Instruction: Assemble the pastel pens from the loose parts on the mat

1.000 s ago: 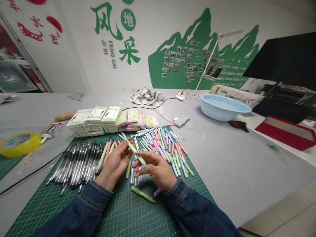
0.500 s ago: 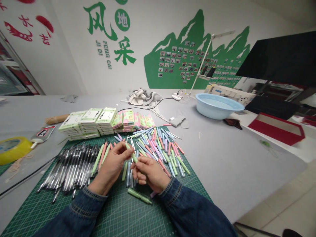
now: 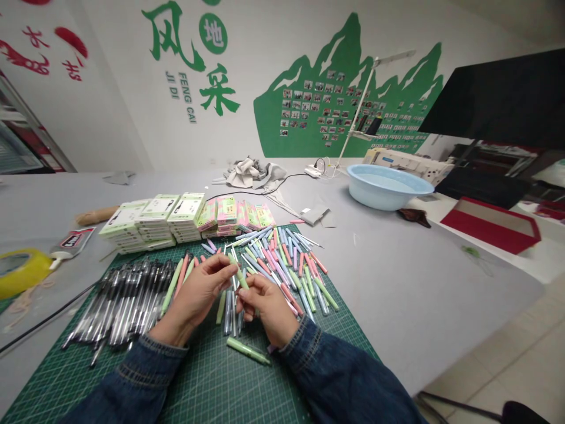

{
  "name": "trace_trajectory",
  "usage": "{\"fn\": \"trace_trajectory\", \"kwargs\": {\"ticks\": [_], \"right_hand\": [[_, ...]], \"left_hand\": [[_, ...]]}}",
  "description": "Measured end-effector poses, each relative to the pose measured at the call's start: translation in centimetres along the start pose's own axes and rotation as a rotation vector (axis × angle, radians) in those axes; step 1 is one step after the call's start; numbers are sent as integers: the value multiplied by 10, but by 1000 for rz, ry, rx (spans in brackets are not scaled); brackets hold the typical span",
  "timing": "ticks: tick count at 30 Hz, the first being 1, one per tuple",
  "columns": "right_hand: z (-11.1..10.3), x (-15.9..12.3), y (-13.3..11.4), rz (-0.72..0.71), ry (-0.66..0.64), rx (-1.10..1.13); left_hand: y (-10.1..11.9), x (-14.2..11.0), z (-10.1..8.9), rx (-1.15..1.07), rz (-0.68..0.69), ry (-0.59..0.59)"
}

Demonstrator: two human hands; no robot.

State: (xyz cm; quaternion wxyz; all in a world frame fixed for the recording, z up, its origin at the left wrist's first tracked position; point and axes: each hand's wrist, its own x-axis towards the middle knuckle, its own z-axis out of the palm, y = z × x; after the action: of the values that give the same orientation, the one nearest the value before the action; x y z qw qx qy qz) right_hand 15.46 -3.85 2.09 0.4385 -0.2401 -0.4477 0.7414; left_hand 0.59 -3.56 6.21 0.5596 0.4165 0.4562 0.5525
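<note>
A light green pen (image 3: pixel 241 277) is held between my two hands over the green cutting mat (image 3: pixel 207 383). My left hand (image 3: pixel 198 297) pinches its upper part, and my right hand (image 3: pixel 267 306) grips the lower end, whose tip is hidden by the fingers. Below them a green pen barrel (image 3: pixel 248 351) lies on the mat. Beyond my right hand spreads a loose pile of pastel pen parts (image 3: pixel 282 259) in blue, pink, green and purple. To the left of my left hand lie many clear, black-capped pens (image 3: pixel 119 306), with a few coloured pens (image 3: pixel 174 285) beside them.
Stacked white-green boxes (image 3: pixel 154 218) and pink-green boxes (image 3: pixel 233 215) line the mat's far edge. Yellow tape (image 3: pixel 22 274) and a glue tube (image 3: pixel 73 242) are at the left. A blue basin (image 3: pixel 386 188) stands right, near a red box (image 3: pixel 489 224). A cable crosses the table.
The fingers of my right hand have closed round the lower end of the green pen. The view has shifted slightly to the right.
</note>
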Motion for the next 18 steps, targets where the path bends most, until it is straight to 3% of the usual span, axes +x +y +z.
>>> {"fn": "trace_trajectory", "kwargs": {"ticks": [3, 8, 15, 18], "right_hand": [[0, 0, 0, 6, 11, -7], [1, 1, -1, 24, 8, 7], [2, 1, 1, 28, 23, -25], [1, 1, -1, 29, 33, -22]], "left_hand": [[-1, 1, 2, 34, 65, 32], [1, 1, 1, 17, -14, -93], [-5, 6, 9, 120, 189, 135], [0, 4, 10, 83, 102, 54]]}}
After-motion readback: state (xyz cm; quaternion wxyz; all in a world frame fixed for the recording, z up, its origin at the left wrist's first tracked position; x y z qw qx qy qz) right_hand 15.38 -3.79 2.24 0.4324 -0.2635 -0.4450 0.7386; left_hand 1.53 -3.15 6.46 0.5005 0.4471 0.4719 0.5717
